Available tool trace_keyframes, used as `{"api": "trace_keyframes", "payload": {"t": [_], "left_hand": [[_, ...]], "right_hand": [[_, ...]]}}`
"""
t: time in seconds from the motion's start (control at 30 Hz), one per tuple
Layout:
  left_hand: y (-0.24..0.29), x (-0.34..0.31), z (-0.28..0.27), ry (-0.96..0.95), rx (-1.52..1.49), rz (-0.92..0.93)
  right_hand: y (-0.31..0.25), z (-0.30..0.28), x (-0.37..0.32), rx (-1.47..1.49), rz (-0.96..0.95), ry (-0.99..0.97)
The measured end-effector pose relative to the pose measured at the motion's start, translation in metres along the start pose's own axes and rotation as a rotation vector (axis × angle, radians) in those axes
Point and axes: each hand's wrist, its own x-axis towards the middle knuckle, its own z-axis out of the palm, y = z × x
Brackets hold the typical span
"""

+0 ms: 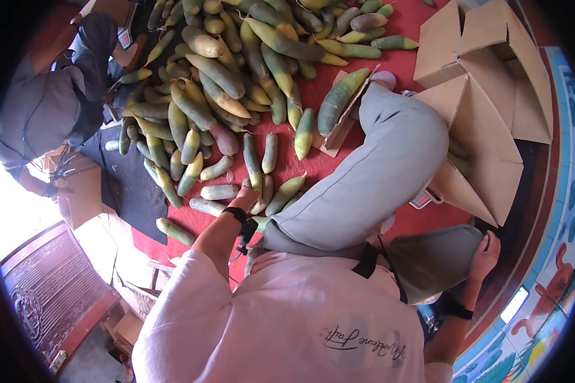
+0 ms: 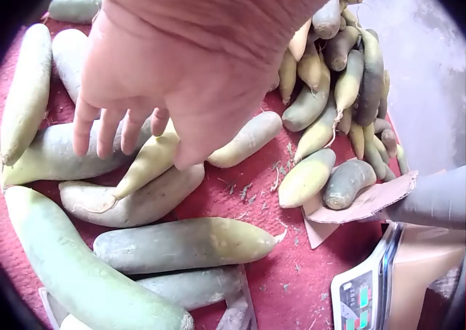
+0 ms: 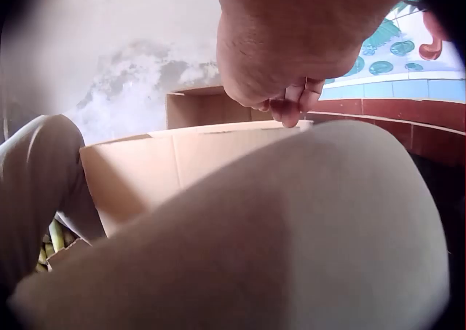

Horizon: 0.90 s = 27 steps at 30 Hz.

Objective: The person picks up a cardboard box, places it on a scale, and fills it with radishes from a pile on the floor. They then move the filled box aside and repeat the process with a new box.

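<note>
My left hand (image 1: 246, 198) reaches down among long green radishes on a red cloth. In the left wrist view its fingers point downward, apart from the thumb, over a yellow-green radish (image 2: 149, 166) with a thin root tip. A grey-green radish (image 2: 54, 155) lies beside the fingertips, and a thick one (image 2: 182, 244) lies nearer the camera. The palm side is hidden. My right hand (image 1: 485, 255) rests at my bent right knee, with loosely curled fingers against the grey trouser leg (image 1: 437, 262); the right wrist view shows nothing in it.
A big heap of radishes (image 1: 217, 83) spreads across the red cloth (image 1: 390, 64). Open cardboard boxes (image 1: 485, 127) stand at the right. A digital scale (image 2: 357, 301) is near my legs. Another person (image 1: 51, 102) bends at the left by a box (image 1: 80, 191); a carved wooden chair (image 1: 51, 287) stands below.
</note>
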Motion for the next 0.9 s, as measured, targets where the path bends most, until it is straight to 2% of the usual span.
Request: {"api": "trace_keyframes", "payload": {"t": [0.17,0.2,0.27,0.3,0.33,0.37,0.4,0.47,0.6,0.7,0.77,0.83,0.9], "left_hand": [[0.043,-0.043,-0.019,-0.346,-0.001,-0.181],[0.035,-0.040,-0.017,-0.349,-0.001,-0.183],[0.006,-0.020,-0.008,-0.420,-0.040,0.065],[-0.028,0.009,0.023,-0.422,-0.039,0.065],[-0.062,0.040,0.043,-0.501,-0.262,-0.085],[-0.068,0.087,0.054,-0.574,-0.486,-0.236],[-0.061,0.039,0.042,-0.573,-0.485,-0.235],[0.032,-0.038,-0.009,-0.320,-0.530,-0.322],[0.049,-0.045,-0.011,-0.258,-0.575,-0.287],[0.064,-0.061,-0.031,-0.349,-0.603,-0.213],[0.078,-0.078,-0.051,-0.342,-0.650,-0.130],[0.092,-0.096,-0.073,-0.386,-0.901,-0.105],[0.112,-0.127,-0.096,-0.321,-0.929,-0.076]], "right_hand": [[-0.006,0.000,0.003,0.025,0.010,0.042],[-0.005,0.001,0.003,0.029,0.003,0.052],[-0.005,0.001,0.003,0.011,-0.002,0.041],[-0.005,0.001,0.004,-0.005,-0.007,0.033],[-0.006,0.002,0.004,-0.006,-0.006,0.033],[-0.007,0.002,0.005,-0.003,-0.005,0.034],[-0.007,0.002,0.005,0.001,-0.004,0.035],[-0.007,0.003,0.006,0.002,0.002,0.033],[-0.005,0.005,0.005,0.015,0.009,0.038],[-0.007,0.005,0.005,0.019,0.022,0.059],[-0.008,0.005,0.005,0.032,0.041,0.054],[-0.009,0.004,0.005,0.046,0.059,0.052],[-0.009,0.004,0.004,0.049,0.042,0.069]]}}
